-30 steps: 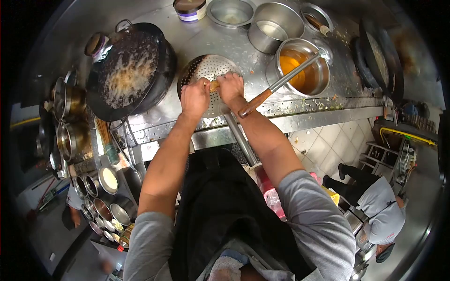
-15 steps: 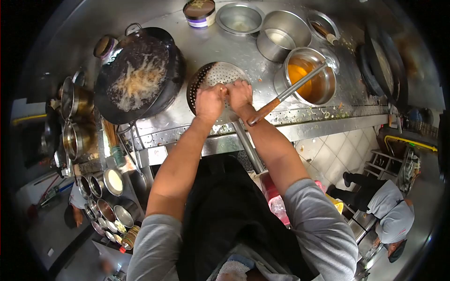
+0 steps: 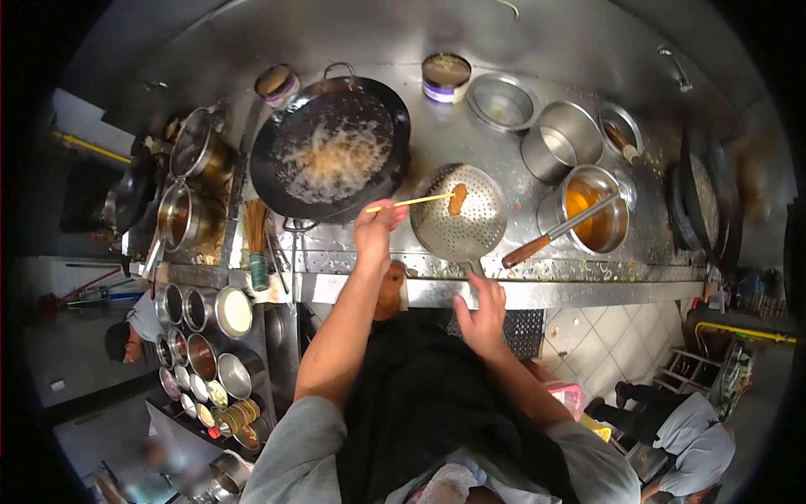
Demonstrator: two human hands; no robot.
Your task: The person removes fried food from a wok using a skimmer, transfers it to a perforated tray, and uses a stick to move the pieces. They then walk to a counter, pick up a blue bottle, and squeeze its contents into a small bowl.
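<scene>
My left hand (image 3: 379, 231) is closed on light wooden chopsticks (image 3: 411, 202), whose tips reach a browned piece of food (image 3: 457, 199) over a perforated metal strainer (image 3: 445, 231). Beside the strainer's handle is my right hand (image 3: 483, 311), fingers apart and nothing in them. Left of the strainer, food sizzles in bubbling oil (image 3: 340, 160) inside a black wok (image 3: 267, 189).
A ladle (image 3: 554, 238) with a wooden handle lies across a pot of orange liquid (image 3: 623, 231). Further pots and bowls line the back right. Ingredient containers (image 3: 201, 357) stand at the left. Two other people (image 3: 693, 437) (image 3: 138, 328) are at the sides.
My hands, earlier together over the strainer, are now apart. Chopsticks and the browned piece have come into view. The camera view has shifted, moving the wok and pots rightward and down in frame.
</scene>
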